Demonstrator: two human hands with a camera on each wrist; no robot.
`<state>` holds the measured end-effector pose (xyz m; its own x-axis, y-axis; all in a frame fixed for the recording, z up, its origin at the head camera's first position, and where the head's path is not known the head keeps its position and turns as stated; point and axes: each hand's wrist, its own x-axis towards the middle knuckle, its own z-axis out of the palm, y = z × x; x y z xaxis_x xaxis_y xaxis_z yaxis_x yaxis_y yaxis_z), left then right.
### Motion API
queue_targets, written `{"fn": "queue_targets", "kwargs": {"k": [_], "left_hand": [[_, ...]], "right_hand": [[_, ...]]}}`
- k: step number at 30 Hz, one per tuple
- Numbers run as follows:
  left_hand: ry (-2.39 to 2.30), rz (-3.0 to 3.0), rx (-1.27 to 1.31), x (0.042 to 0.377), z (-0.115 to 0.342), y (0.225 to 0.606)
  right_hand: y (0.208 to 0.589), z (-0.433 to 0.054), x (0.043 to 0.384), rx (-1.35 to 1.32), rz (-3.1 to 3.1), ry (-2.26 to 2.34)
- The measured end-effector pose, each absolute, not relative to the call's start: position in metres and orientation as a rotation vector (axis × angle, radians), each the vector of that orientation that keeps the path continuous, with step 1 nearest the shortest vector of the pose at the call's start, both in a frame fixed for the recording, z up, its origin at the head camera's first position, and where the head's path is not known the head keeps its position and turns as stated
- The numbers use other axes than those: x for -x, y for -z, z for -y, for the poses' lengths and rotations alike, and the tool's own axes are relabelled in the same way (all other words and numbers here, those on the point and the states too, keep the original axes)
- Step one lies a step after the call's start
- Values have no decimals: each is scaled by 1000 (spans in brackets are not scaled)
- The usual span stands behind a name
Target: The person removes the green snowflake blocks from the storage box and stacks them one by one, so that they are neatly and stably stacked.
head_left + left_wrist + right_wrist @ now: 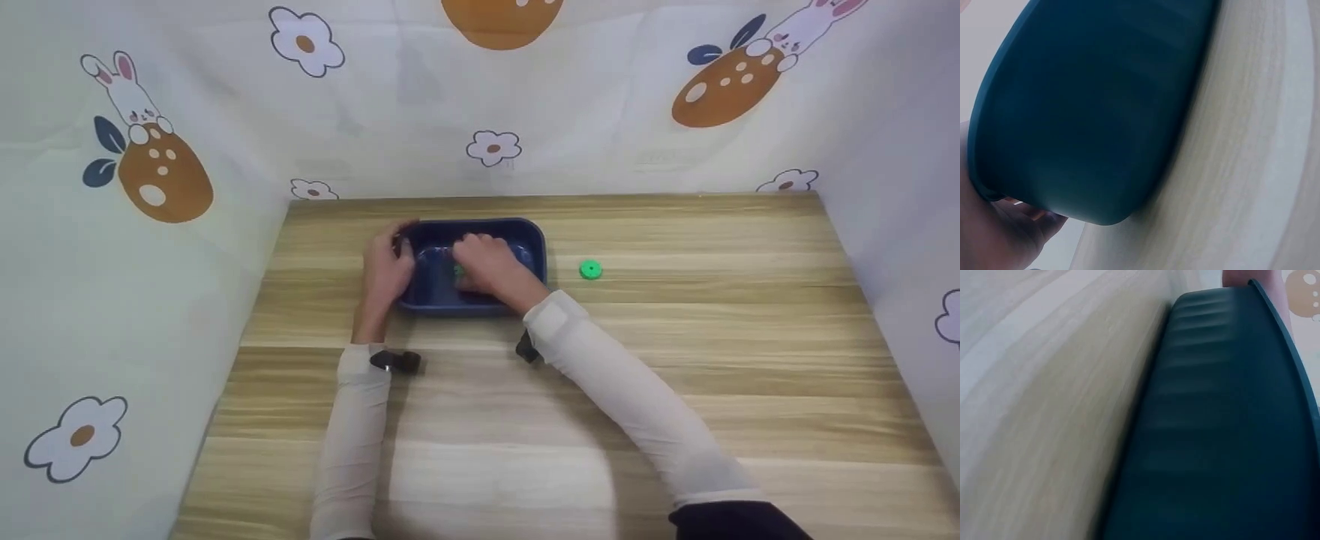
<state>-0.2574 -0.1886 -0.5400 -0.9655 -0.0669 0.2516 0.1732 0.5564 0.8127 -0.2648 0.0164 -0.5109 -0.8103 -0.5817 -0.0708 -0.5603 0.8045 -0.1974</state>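
Observation:
A dark blue rectangular plastic basin (pixel 442 307) stands on the table toward the back. My left hand (pixel 386 270) grips its left end, thumb over the rim and fingers round the outside; the left wrist view shows the fingers behind the basin's wall (pixel 1084 124). Inside the basin is my right hand (pixel 489 262), its curled fingers pinching a small green piece (pixel 459 271), mostly hidden by the hand. In the right wrist view the basin's ribbed side (pixel 1202 410) hides that hand. A round green disc (pixel 591 270) with a small centre hole lies right of the basin.
The wood-grain table (pixel 712 337) carries the basin and disc. Patterned cloth walls (pixel 570 112) rise at the back and both sides. A small black device (pixel 397 361) is strapped at the left wrist, another (pixel 528 348) at the right.

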Motion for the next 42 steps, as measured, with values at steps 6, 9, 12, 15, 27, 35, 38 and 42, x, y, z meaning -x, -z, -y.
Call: {"fn": "queue_targets", "kwargs": {"k": [6,9,12,15,27,35,38,42], "left_hand": [[1352,2538,95,256,189,540],[1347,2536,94,256,189,539],[1341,2535,91,255,190,539],[1339,2533,95,255,191,540],[1318,2561,65,256,189,541],[1332,2560,56,256,189,540],[1334,2561,54,255,189,540],[1323,2570,55,256,189,539]], "right_hand": [[510,-34,263,918,-2854,385],[508,-44,260,926,-2852,526],[506,-54,255,956,-2834,729],[505,-64,248,999,-2806,919],[499,-112,225,1107,-2787,1246],[501,-149,224,1054,-2791,1272],[505,-164,225,1042,-2812,1257],[509,-184,225,1007,-2836,1244]]}}
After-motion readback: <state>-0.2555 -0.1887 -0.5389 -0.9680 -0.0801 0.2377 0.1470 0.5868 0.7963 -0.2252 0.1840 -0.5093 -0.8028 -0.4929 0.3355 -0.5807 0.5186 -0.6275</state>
